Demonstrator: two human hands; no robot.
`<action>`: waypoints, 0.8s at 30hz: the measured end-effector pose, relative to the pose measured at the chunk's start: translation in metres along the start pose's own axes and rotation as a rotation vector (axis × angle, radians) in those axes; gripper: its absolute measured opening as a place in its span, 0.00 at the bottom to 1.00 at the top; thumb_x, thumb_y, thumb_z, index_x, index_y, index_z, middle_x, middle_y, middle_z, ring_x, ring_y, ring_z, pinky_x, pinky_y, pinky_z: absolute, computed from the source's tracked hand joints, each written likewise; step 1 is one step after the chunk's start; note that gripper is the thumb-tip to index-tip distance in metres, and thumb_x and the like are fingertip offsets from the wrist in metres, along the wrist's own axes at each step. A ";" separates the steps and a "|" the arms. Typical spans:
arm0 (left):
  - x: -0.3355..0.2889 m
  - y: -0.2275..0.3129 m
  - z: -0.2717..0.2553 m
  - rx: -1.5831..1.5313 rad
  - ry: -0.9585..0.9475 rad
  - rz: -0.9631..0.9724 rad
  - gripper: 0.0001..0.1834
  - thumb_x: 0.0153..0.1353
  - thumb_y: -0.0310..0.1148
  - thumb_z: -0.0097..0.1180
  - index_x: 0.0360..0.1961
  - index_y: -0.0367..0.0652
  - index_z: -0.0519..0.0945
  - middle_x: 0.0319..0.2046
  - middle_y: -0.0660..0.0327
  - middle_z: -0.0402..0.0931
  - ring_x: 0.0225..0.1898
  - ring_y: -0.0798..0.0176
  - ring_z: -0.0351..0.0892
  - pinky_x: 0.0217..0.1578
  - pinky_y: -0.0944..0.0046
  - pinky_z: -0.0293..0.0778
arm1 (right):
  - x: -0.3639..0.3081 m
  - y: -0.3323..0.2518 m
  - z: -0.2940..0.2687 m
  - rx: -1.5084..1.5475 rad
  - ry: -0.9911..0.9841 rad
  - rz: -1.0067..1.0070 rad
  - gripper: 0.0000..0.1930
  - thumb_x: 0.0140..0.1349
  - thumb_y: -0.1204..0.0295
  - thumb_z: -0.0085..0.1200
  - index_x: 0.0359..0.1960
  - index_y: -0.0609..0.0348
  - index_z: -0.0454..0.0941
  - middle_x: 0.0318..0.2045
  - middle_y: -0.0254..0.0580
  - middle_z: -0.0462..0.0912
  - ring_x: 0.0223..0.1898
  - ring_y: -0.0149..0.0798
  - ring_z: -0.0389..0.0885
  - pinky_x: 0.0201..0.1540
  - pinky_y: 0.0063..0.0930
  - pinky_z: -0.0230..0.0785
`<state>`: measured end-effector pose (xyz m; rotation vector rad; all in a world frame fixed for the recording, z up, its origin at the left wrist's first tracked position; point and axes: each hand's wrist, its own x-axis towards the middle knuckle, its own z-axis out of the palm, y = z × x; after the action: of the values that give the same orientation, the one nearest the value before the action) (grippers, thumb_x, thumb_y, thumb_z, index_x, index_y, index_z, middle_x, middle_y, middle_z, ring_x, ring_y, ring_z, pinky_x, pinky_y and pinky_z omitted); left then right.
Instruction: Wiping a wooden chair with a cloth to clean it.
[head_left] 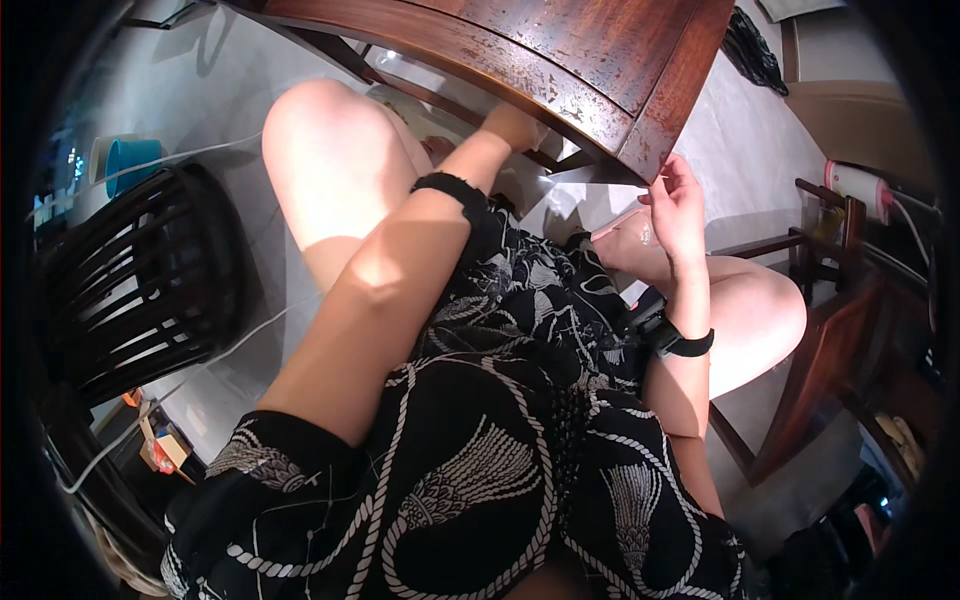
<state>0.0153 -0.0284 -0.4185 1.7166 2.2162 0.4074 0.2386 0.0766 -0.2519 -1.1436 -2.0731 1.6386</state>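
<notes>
I sit at a dark wooden table (pixel 560 50) with worn edges, looking down at my lap in a black patterned garment. My left hand (pixel 512 125) reaches under the table's front rail; its fingers are hidden by the wood, so what it touches cannot be seen. A black band circles that wrist. My right hand (pixel 678 205) hovers by the table's near corner (pixel 645 160), fingers loosely curled and apart, holding nothing that I can see. A black watch sits on the right wrist.
A dark slatted wooden chair or basket (pixel 140 270) stands at my left, with a teal roll (pixel 130 160) beyond it. White cables run over the pale floor. A wooden chair (pixel 830 330) stands at my right. Small boxes (pixel 160 445) lie low left.
</notes>
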 end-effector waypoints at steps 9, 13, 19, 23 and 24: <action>-0.083 0.029 -0.248 -0.518 -0.426 -0.368 0.16 0.53 0.19 0.46 0.43 0.34 0.79 0.32 0.54 0.81 0.35 0.62 0.80 0.37 0.64 0.76 | -0.005 -0.100 -0.023 0.195 -0.012 -0.217 0.14 0.67 0.68 0.52 0.52 0.61 0.73 0.42 0.39 0.82 0.39 0.30 0.81 0.38 0.21 0.72; -0.120 0.064 -0.331 -0.813 -0.230 -0.321 0.17 0.56 0.15 0.43 0.46 0.33 0.76 0.35 0.60 0.79 0.37 0.69 0.78 0.39 0.69 0.75 | -0.016 -0.175 -0.026 0.158 -0.138 -0.385 0.13 0.67 0.69 0.52 0.51 0.60 0.73 0.41 0.37 0.81 0.38 0.28 0.79 0.38 0.20 0.71; -0.158 0.134 -0.442 -1.094 0.073 0.049 0.17 0.65 0.20 0.44 0.56 0.34 0.69 0.44 0.60 0.78 0.44 0.70 0.78 0.46 0.67 0.75 | -0.041 -0.260 -0.023 0.263 -0.373 -0.585 0.19 0.66 0.69 0.54 0.56 0.61 0.68 0.47 0.36 0.77 0.47 0.27 0.73 0.50 0.22 0.67; -0.172 0.182 -0.478 -1.103 0.257 0.092 0.17 0.66 0.21 0.45 0.56 0.35 0.70 0.46 0.61 0.77 0.44 0.71 0.77 0.46 0.70 0.75 | -0.065 -0.315 -0.006 0.466 -0.529 -0.749 0.22 0.65 0.68 0.55 0.58 0.63 0.68 0.53 0.40 0.76 0.51 0.29 0.74 0.55 0.25 0.66; -0.173 0.183 -0.482 -1.063 0.309 0.143 0.17 0.65 0.21 0.46 0.56 0.36 0.70 0.46 0.61 0.76 0.44 0.71 0.77 0.46 0.70 0.75 | -0.068 -0.327 -0.002 0.459 -0.536 -0.783 0.22 0.65 0.68 0.55 0.58 0.63 0.68 0.53 0.40 0.76 0.51 0.29 0.74 0.55 0.25 0.66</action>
<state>0.0210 -0.1688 0.1064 1.2204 1.4956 1.6084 0.1488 0.0124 0.0638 0.2742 -1.8561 1.9173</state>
